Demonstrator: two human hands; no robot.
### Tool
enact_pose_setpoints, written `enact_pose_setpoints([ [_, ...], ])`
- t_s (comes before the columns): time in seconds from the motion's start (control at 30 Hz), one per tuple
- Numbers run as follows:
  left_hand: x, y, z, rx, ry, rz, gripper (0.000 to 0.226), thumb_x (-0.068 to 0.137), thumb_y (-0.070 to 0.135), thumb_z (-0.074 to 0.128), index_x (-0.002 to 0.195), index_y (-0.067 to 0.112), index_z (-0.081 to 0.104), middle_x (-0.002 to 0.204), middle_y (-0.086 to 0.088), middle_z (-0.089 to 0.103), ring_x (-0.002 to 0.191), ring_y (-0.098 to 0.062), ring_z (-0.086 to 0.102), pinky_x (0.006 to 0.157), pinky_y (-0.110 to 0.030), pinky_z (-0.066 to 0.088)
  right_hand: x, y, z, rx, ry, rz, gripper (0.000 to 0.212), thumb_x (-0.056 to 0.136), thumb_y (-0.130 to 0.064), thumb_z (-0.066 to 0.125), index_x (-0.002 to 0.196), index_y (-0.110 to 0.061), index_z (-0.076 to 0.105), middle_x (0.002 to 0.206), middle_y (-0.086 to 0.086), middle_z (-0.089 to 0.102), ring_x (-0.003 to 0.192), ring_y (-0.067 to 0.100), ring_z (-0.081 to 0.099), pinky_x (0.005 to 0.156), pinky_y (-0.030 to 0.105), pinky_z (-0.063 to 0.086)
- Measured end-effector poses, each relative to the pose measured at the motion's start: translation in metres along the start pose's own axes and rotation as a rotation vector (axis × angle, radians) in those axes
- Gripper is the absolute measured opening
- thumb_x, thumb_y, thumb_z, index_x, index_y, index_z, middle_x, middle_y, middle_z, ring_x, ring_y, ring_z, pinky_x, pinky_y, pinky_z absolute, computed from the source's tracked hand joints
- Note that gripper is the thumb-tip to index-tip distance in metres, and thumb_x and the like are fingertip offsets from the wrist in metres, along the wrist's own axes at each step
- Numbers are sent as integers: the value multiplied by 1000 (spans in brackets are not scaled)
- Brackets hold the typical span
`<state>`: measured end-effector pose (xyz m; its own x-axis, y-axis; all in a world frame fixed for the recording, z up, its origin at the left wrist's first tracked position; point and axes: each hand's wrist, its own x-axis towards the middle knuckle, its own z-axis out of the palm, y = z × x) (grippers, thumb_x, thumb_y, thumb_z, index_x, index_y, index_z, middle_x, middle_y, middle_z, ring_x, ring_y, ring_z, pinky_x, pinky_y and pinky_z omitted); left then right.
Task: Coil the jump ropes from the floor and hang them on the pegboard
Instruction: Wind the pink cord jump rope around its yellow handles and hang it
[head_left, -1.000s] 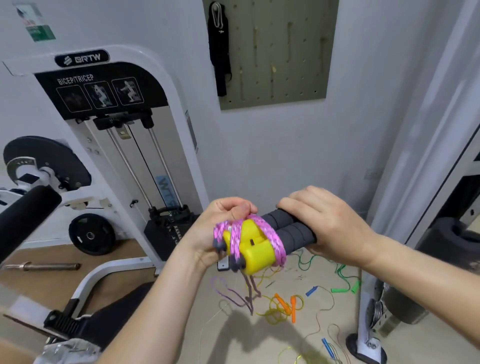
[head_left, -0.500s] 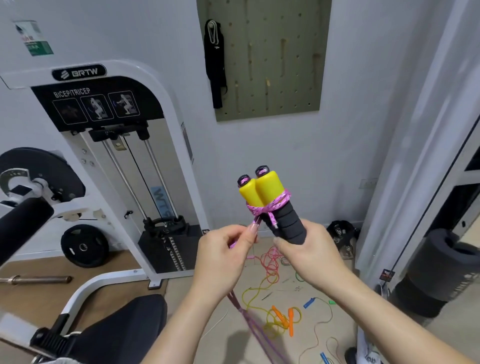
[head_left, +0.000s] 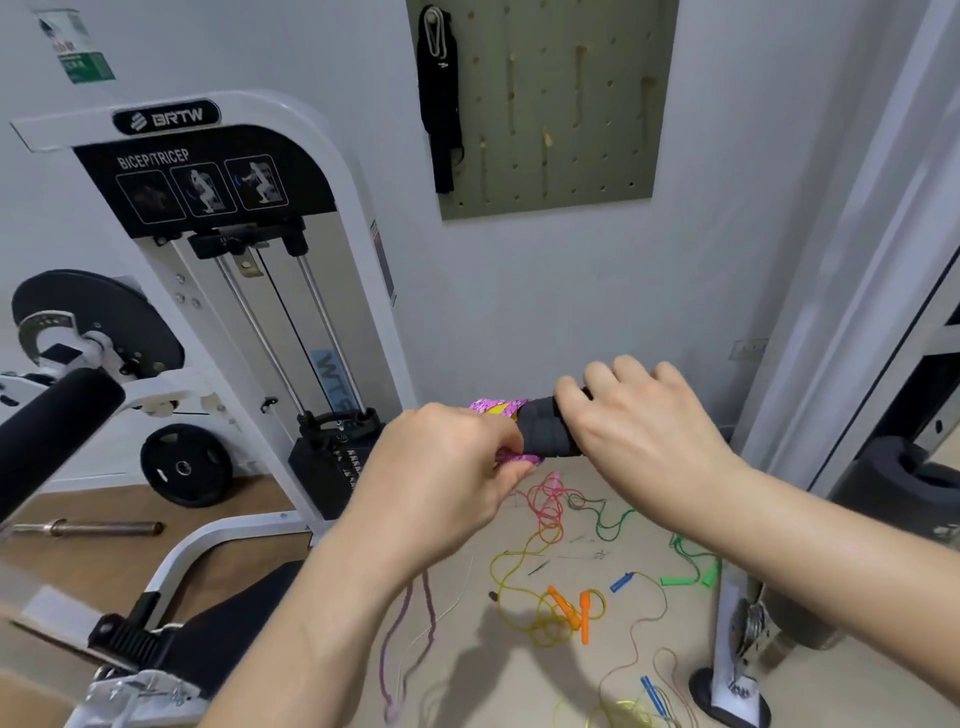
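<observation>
My right hand (head_left: 641, 434) grips the two black foam handles (head_left: 545, 431) of a jump rope, held level at chest height. Their yellow ends are mostly hidden under pink cord (head_left: 496, 408) wound round them. My left hand (head_left: 441, 483) pinches that pink cord just left of the handles. A loose length of the same pink cord (head_left: 410, 623) hangs below my left forearm to the floor. The olive pegboard (head_left: 561, 104) is on the wall above, with wooden pegs and a black strap (head_left: 440, 98) hanging at its left edge.
Several jump ropes lie tangled on the floor: a red one (head_left: 550, 499), a green one (head_left: 685, 566), a yellow one with orange handles (head_left: 569, 610) and one with blue handles (head_left: 649, 691). A white biceps/triceps machine (head_left: 249, 291) stands at the left. A white post base (head_left: 727, 691) stands at the right.
The handles went from upright to lying level again. My left hand has moved up to their yellow ends, which now sit under more pink windings.
</observation>
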<state>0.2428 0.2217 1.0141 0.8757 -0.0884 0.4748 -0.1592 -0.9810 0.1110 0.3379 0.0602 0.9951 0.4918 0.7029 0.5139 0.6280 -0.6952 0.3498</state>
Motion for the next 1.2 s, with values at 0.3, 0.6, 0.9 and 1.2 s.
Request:
enact_pose_setpoints([
  [0.3,34,-27,-43,-566,-449,-219,23,64,33,87,65,15,73,49,-2,50,52,-8,42,53,-23,35,-3,18,-11,65,268,-586,20,95,-7,43,101,-13,61,84,4,56,73,26,53,71,41,48],
  [0.6,16,-37,13,-1372,-270,-356,43,41,51,92,56,15,75,57,1,69,51,-2,63,50,-14,49,-7,11,-1,655,392,-252,28,77,0,71,105,-4,67,97,7,65,85,28,59,78,36,48],
  [0.9,8,4,47,-1379,54,-721,39,94,10,47,60,22,63,50,3,42,45,-10,32,40,-15,28,-12,-36,10,1311,196,454,33,78,0,67,82,-32,62,69,-16,61,63,1,52,58,18,42],
  [1.2,-7,8,36,50,-52,-180,23,96,40,47,82,23,40,73,-1,63,71,-29,61,55,-34,36,3,-24,10,658,-152,509,15,84,-19,54,97,-24,52,84,-2,59,84,29,58,62,33,32],
])
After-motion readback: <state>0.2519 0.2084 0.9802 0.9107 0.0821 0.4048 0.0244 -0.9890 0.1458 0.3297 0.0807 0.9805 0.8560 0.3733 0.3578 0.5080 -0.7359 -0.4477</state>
